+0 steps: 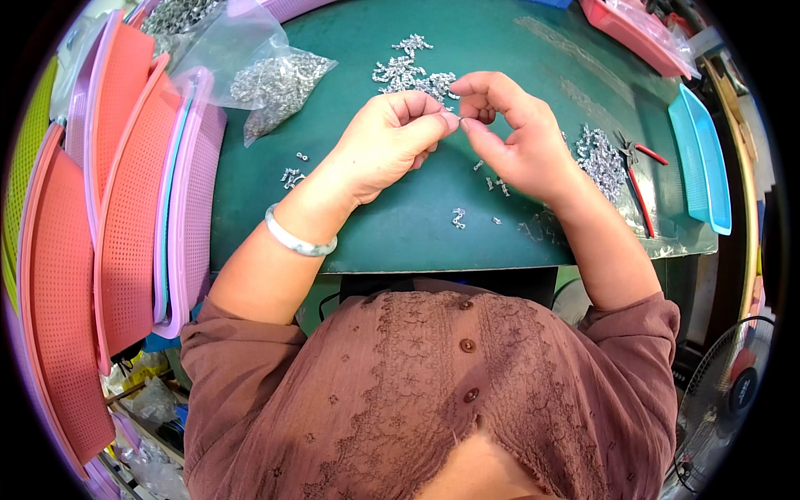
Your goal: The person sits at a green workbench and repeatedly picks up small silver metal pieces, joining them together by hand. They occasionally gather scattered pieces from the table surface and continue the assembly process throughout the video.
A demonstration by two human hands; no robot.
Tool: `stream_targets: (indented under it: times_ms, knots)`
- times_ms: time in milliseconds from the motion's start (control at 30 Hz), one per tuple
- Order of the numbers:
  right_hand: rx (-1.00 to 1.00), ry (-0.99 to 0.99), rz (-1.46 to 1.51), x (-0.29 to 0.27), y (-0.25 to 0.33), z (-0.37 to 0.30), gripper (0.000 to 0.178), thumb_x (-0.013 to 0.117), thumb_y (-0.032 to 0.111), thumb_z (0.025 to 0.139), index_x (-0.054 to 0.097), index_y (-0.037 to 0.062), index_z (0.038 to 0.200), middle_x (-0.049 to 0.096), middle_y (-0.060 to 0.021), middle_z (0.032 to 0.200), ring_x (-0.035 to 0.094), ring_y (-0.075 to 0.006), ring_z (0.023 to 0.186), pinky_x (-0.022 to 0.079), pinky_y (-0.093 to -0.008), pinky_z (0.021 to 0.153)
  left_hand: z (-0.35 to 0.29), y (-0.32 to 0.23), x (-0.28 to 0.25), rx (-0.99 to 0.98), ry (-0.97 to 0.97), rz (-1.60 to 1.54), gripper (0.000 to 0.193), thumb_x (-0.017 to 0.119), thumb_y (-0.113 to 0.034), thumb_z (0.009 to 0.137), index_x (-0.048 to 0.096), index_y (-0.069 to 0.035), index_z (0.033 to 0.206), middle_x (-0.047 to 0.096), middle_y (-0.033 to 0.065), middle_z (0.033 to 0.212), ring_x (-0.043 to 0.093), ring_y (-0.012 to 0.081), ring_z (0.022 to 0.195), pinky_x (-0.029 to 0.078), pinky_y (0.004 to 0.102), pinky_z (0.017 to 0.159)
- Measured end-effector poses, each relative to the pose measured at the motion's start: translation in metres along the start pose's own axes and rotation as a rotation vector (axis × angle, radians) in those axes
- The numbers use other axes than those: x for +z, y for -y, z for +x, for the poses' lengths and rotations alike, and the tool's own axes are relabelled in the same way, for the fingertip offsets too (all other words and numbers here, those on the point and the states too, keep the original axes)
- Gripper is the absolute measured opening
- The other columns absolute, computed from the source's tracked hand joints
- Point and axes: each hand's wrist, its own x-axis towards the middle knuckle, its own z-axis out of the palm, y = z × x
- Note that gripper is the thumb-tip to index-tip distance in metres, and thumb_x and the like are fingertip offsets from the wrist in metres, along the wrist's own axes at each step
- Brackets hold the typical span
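My left hand (387, 137) is closed in a pinch near the middle of the table. A tiny silvery metal part (461, 119) shows at its fingertips, too small to make out in detail. My right hand (521, 137) is right beside it, thumb tip at the part. Its index finger is raised apart from the thumb, and the other fingers are partly hidden. Just beyond both hands lies a loose heap of small silvery metal parts (404, 71). A second pile of such parts (600, 162) spreads by my right wrist. Single pieces (458, 218) lie nearer to me.
Red-handled pliers (640, 192) rest at the right, before a blue plastic tray (698, 158). A clear bag of metal parts (279, 87) sits at the far left. Perforated plastic baskets (71, 308) stand stacked along the left edge. A pink tray (642, 37) is at the far right, a fan (725, 392) lower right.
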Motion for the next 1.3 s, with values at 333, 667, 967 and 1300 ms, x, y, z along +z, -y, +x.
stream_targets:
  times_ms: [333, 667, 967, 1300]
  knots:
    - [0.091, -0.014, 0.101, 0.0, -0.005, -0.003, 0.021, 0.057, 0.0, 0.077, 0.055, -0.0005, 0.098, 0.059, -0.006, 0.076, 0.055, -0.0114, 0.066, 0.047, -0.0245, 0.06, 0.003, 0.002, -0.002, -0.014, -0.026, -0.015, 0.01, 0.059, -0.015, 0.084, 0.062, -0.006, 0.083, 0.051, -0.0042, 0.064, 0.042, 0.003, 0.052, 0.03, 0.0151, 0.045]
    - [0.22, 0.055, 0.122, -0.004, 0.0, -0.002, 0.009, 0.06, 0.005, 0.078, 0.06, -0.0015, 0.085, 0.059, -0.0038, 0.071, 0.054, -0.0082, 0.065, 0.046, -0.0222, 0.06, 0.003, 0.003, -0.004, 0.029, -0.003, -0.03, 0.007, 0.06, -0.011, 0.083, 0.061, -0.004, 0.086, 0.052, -0.0045, 0.065, 0.043, 0.0023, 0.051, 0.03, 0.0141, 0.044]
    - [0.141, 0.044, 0.052, -0.005, -0.001, -0.001, 0.008, 0.06, 0.003, 0.077, 0.06, -0.0008, 0.084, 0.06, -0.0062, 0.075, 0.057, -0.0113, 0.067, 0.047, -0.0238, 0.061, 0.003, 0.003, -0.003, 0.067, -0.021, 0.036, 0.009, 0.061, -0.008, 0.081, 0.06, -0.004, 0.089, 0.054, -0.004, 0.069, 0.043, 0.0023, 0.052, 0.031, 0.0148, 0.045]
    - [0.021, 0.076, -0.148, 0.001, -0.01, 0.003, 0.023, 0.054, -0.002, 0.075, 0.058, 0.0022, 0.097, 0.058, -0.0117, 0.096, 0.055, -0.0245, 0.088, 0.045, -0.032, 0.076, 0.009, 0.001, -0.016, -0.031, -0.056, -0.197, 0.007, 0.054, -0.014, 0.086, 0.054, -0.008, 0.087, 0.052, -0.0002, 0.071, 0.048, 0.0067, 0.058, 0.035, 0.0168, 0.047]
